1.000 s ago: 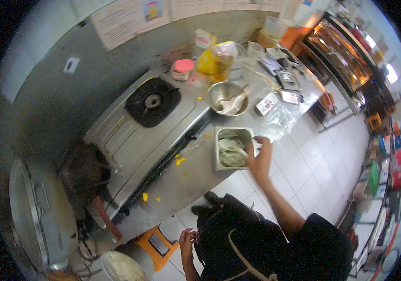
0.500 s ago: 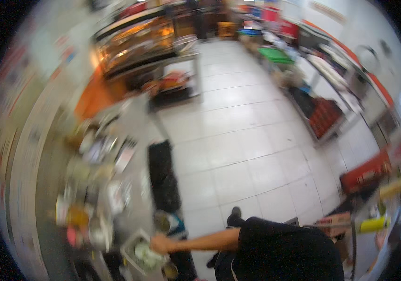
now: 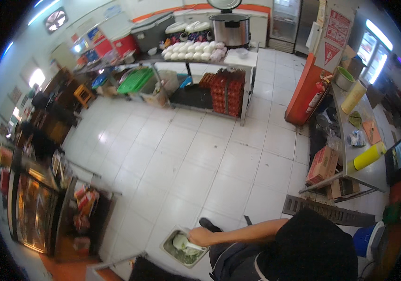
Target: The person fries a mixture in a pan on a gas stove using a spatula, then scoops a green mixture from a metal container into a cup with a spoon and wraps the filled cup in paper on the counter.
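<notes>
My right hand (image 3: 200,236) is closed at the upper right rim of a rectangular metal food pan (image 3: 164,246). The pan is held above the floor beside my shoe. Inside it lie a white ladle-like spoon (image 3: 181,241), its handle slanting to the right rim, and some pale green food (image 3: 191,251). Bare forearm and black sleeve reach in from the right. My left hand is not in view; a dark shape (image 3: 156,270) shows at the lower edge, and I cannot tell what it is.
A steel table (image 3: 240,58) carries many white eggs (image 3: 193,50) and a large cooker (image 3: 230,30), with red egg trays (image 3: 228,92) below. A lit display case (image 3: 34,206) stands at left. At right are an orange pillar (image 3: 299,93), another table (image 3: 364,136) and a floor drain grate (image 3: 327,210).
My view has swung to the right, away from the cluttered counter. The pan, beside that counter before, is now over the white floor tiles with my right hand still at its rim.
</notes>
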### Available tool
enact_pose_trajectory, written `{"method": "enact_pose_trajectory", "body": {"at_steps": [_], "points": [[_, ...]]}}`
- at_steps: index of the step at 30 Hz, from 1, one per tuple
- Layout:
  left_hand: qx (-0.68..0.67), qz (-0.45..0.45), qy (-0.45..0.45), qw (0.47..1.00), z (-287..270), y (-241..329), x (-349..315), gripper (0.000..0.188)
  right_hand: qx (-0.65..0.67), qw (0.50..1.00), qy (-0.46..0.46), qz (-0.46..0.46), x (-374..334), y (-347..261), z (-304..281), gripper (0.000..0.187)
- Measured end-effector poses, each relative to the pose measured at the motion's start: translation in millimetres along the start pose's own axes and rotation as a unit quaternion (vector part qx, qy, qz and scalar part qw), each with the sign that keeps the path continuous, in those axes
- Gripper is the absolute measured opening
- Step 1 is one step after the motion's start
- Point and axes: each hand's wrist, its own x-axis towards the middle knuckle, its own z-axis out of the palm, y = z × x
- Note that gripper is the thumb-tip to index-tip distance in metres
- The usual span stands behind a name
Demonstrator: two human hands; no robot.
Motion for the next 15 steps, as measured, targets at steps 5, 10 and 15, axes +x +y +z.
{"method": "enact_pose_trajectory", "body": {"at_steps": [5, 10, 15], "points": [[0.04, -0.014, -0.058, 0.997, 24, 170, 118, 0.043, 0.027, 0.964, 0.231, 0.126, 119, 74, -197, 0.053], [0.182, 0.169, -0.132, 0.96, 224, 483, 189, 0.042, 0.075, 0.872, 0.393, 0.283, 143, 140, -386, 0.046], [0.303, 0.267, -0.381, 0.832, 537, 704, 155, 0.033, 0.029, 0.767, 0.495, 0.407, 123, 212, -535, 0.036]]}}
